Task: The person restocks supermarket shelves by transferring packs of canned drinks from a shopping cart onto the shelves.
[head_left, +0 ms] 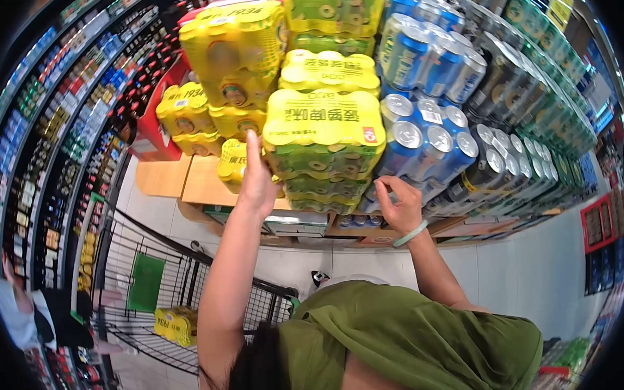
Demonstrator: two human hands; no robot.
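Observation:
A tall stack of yellow-and-green shrink-wrapped can packs stands in front of me, with a yellow-topped pack (pixel 322 120) uppermost at the near end. My left hand (pixel 257 180) lies along the stack's left side, fingers stretched upward. Low on the right side is my right hand (pixel 399 204), its fingers loosely bent beside the lower packs; whether it touches them is unclear. Blue-and-silver cans (pixel 418 136) stand just beyond the right hand. Left of my left hand are yellow can packs (pixel 234 54) and a lower yellow pack (pixel 231 164).
A shopping cart (pixel 127 236) at lower left holds a yellow pack (pixel 174 326). Dark cans (pixel 494 161) and green packs (pixel 554 111) continue to the right. Shelves of bottles and cans (pixel 39 167) line the left. Another person's arm (pixel 19 288) shows at the far left.

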